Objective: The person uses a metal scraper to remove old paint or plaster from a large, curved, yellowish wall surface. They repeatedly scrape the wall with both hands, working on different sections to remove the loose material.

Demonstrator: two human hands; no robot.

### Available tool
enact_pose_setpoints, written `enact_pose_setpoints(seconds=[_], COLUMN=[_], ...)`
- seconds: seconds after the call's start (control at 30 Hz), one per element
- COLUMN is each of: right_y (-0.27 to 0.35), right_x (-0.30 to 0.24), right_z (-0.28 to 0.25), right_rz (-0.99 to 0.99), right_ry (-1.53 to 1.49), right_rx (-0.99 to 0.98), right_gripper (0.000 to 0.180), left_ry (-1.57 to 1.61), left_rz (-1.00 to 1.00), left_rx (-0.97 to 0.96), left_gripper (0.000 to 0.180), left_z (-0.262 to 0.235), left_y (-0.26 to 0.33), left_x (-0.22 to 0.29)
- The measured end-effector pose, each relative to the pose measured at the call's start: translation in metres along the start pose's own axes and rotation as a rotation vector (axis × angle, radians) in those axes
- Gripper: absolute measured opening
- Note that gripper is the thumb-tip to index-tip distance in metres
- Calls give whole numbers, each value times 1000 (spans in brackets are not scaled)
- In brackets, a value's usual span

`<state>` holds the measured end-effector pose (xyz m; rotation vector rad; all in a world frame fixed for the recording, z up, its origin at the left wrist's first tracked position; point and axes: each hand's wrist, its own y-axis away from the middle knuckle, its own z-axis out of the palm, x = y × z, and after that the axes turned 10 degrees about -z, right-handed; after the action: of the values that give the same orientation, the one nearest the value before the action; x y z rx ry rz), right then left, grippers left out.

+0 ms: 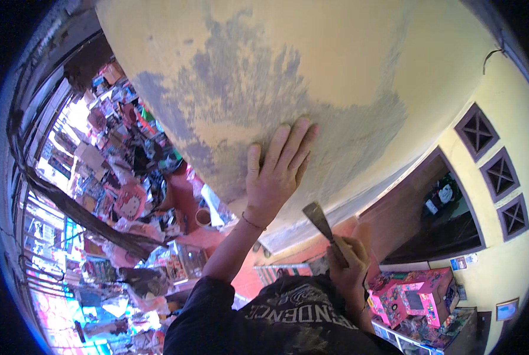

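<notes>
The scraper [322, 228] is gripped in the right hand [348, 263], blade angled up-left at the wall [335, 65]. The grey scraped patch [252, 89] sits just above it, where the left hand [276, 174] is pressed flat, fingers spread

Yellow wall [335, 53] face is bare above and to both sides of the left hand [276, 171], which lies flat on it. Right hand [350, 266] with scraper [319, 218] sits just below, blade near the wall. Lower left is crowded with hanging toys [122, 195]; pink toy boxes [412, 296] lower right.
</notes>
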<state>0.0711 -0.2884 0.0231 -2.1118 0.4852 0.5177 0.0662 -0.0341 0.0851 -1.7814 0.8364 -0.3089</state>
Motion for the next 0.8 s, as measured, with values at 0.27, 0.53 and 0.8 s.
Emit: enact_pose_setpoints(seconds=[0.27,0.53,0.8], right_y=[-5,-12,-11], right_x=[-8,-13,-16], right_z=[-16,-16,-6], right_rz=[-33,-44,-23], right_ry=[28,-32,-153], right_rx=[118,146,24], right_gripper=[29,35,36], left_ry=[163,711,873], left_rz=[-254,-585,-756], left_rx=[11,-184,-131], left_gripper=[88,129,113], left_z=[9,24,50], left_y=[123,150,206], left_x=[-54,-64,-45])
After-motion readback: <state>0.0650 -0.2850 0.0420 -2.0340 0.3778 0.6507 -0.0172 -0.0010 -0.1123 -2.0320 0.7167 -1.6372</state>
